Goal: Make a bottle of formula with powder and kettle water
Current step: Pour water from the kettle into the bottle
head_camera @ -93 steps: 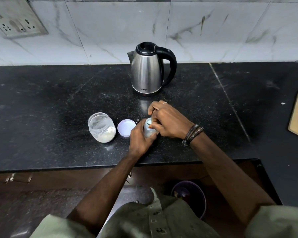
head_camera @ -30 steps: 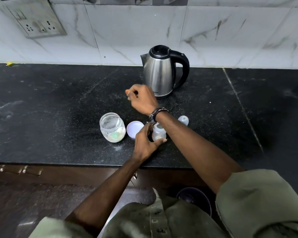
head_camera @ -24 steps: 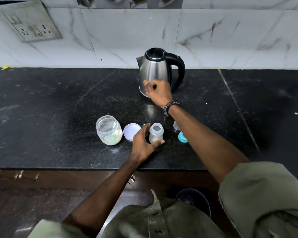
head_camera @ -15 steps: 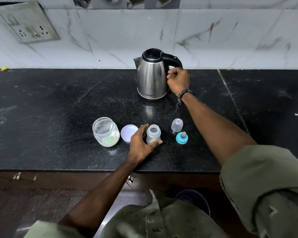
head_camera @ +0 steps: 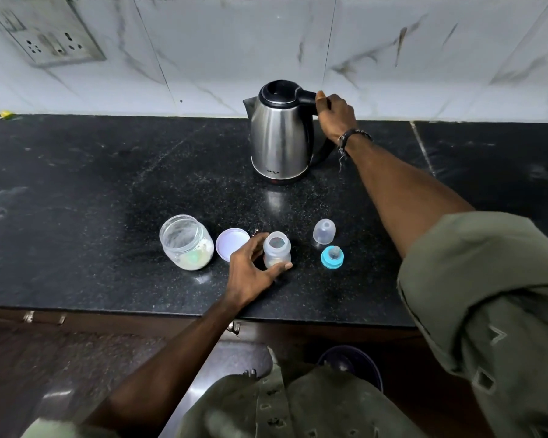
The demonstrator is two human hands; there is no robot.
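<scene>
Left grip [head_camera: 253,267] curled; right grip [head_camera: 336,116] curled, arm outstretched.

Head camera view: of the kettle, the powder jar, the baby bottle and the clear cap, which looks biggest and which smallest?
1. kettle, though farthest from the camera
2. powder jar
3. baby bottle
4. clear cap

Jar, bottle and cap stand about equally near, so their order is fair.

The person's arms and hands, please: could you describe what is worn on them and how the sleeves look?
Both forearms are bare. The right sleeve is loose olive-green fabric pushed up above the elbow, with small pale woven marks. A dark braided bracelet with loose threads circles the right wrist. The left sleeve shows only as an olive edge at the bottom. No ring is discernible.
</scene>
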